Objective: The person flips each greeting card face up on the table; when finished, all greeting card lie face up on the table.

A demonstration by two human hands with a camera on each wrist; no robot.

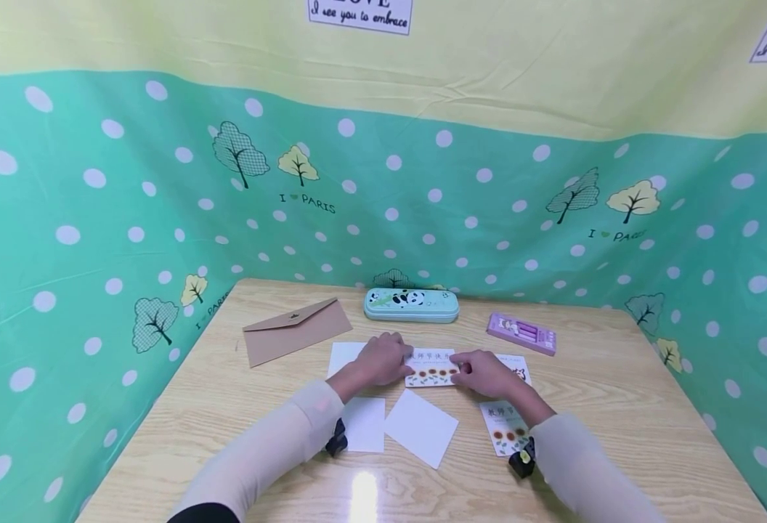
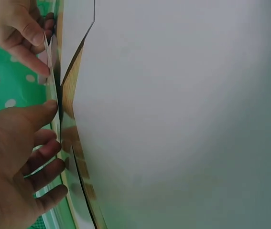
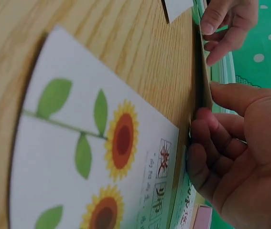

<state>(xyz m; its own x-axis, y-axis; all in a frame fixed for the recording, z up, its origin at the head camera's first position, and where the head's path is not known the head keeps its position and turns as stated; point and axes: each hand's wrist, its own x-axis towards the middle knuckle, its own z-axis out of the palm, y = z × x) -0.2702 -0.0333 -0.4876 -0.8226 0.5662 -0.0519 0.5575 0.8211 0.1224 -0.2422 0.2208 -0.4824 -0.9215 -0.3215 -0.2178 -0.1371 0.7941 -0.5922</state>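
Observation:
A greeting card (image 1: pixel 431 379) printed with sunflowers and Chinese characters is between the two hands, in the middle of the head view. My left hand (image 1: pixel 383 359) pinches its left edge with thumb and fingers. At the right edge, my right hand (image 1: pixel 484 373) pinches it between thumb and index finger. Edge-on in the right wrist view, the card (image 3: pixel 205 78) stands slightly off the table. A matching sunflower card (image 1: pixel 504 428) lies below the right forearm, partly covered by it. Beyond the right hand, another card (image 1: pixel 516 363) with a cartoon drawing is partly hidden.
Blank white cards (image 1: pixel 421 428) lie in front, some partly under the left arm. A brown envelope (image 1: pixel 298 330) rests at the back left. A light-blue panda pencil case (image 1: pixel 412 305) sits at the back middle, with a purple box (image 1: pixel 521 334) to its right.

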